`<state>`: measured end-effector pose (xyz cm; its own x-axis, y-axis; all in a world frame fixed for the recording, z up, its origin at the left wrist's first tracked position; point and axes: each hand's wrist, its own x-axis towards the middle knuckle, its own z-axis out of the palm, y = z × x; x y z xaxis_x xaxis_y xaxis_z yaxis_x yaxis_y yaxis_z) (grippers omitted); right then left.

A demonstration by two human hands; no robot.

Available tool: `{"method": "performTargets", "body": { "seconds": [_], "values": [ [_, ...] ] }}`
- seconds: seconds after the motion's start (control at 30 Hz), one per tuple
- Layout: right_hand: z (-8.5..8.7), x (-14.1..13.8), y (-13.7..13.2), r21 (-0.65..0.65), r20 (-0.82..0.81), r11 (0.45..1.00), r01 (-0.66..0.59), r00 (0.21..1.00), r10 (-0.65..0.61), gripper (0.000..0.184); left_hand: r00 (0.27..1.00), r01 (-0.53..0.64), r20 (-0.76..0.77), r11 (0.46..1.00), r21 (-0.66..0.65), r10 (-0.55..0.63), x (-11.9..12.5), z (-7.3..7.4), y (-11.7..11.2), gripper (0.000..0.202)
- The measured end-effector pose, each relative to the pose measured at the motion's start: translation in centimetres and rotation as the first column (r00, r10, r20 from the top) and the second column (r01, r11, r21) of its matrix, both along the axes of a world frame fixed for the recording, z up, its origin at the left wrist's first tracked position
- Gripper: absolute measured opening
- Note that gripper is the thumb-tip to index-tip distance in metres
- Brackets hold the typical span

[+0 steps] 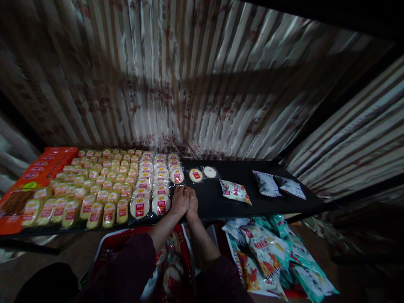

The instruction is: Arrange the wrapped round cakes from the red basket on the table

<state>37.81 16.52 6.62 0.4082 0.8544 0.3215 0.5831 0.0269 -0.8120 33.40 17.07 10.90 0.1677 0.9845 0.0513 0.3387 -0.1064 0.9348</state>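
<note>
My left hand (179,202) and my right hand (192,205) are pressed against each other over the front part of the black shelf (208,204). Both have curled fingers, and whatever lies in or under them is hidden. Just beyond the fingertips is a wrapped round rice cracker (176,176), the front visible one of a short row. To the left of my hands, longer rows of the same rice crackers (160,205) overlap from back to front. Two loose wrapped crackers (195,175) lie to the right of the short row.
Rows of yellow wrapped cakes (94,214) and orange packets (41,168) fill the shelf's left. A white-and-red snack bag (235,192) and two silvery bags (267,183) lie rightward. Below stand a red basket (104,248) and a heap of snack bags (261,248). Striped sheeting (189,84) hangs behind.
</note>
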Motion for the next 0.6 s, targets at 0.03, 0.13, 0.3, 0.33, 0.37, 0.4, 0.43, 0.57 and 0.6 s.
{"method": "performTargets", "body": {
  "seconds": [0.03,0.13,0.3,0.33,0.37,0.4,0.43,0.57,0.6],
  "values": [
    [-0.1,-0.2,-0.3,-0.002,0.003,1.0,0.005,1.0,-0.005,0.032,1.0,-0.007,-0.021,1.0,-0.02,0.007,-0.4,0.1,-0.2,0.034],
    [-0.2,-0.7,-1.6,-0.016,0.005,1.0,0.018,1.0,-0.018,0.031,0.998,-0.004,-0.069,0.997,-0.08,-0.002,-2.3,0.7,-1.3,0.028],
    [-0.3,-1.7,-4.6,-0.011,-0.064,0.999,0.04,0.997,-0.041,0.034,1.0,0.009,0.003,0.986,-0.167,-0.009,-4.4,1.0,-4.2,0.024],
    [-0.3,-1.9,-5.3,-0.005,-0.082,0.999,0.048,0.995,-0.049,0.035,1.0,0.017,0.023,0.987,-0.162,-0.014,-4.7,0.8,-4.8,0.024],
    [-0.3,-2.2,-6.1,0.001,-0.096,0.998,0.056,0.994,-0.056,0.036,0.999,0.027,0.045,0.988,-0.15,-0.02,-4.9,0.5,-5.4,0.023],
    [-0.4,-2.4,-6.8,0.007,-0.107,0.998,0.062,0.992,-0.061,0.036,0.998,0.033,0.066,0.991,-0.133,-0.025,-5.1,0.2,-6.0,0.024],
    [-0.4,-2.8,-7.5,0.013,-0.113,0.998,0.065,0.992,-0.063,0.036,0.996,0.038,0.081,0.993,-0.116,-0.028,-5.3,-0.2,-6.5,0.024],
    [-1.0,-4.2,-10.2,0.035,-0.1,0.997,0.069,0.993,-0.065,0.039,0.996,0.039,0.08,0.996,-0.075,-0.033,-6.7,-1.3,-8.9,0.03],
    [-1.2,-4.6,-10.8,0.041,-0.091,0.997,0.065,0.994,-0.061,0.04,0.997,0.044,0.073,0.997,-0.063,-0.039,-7.1,-1.5,-9.5,0.032]
  ]
}}
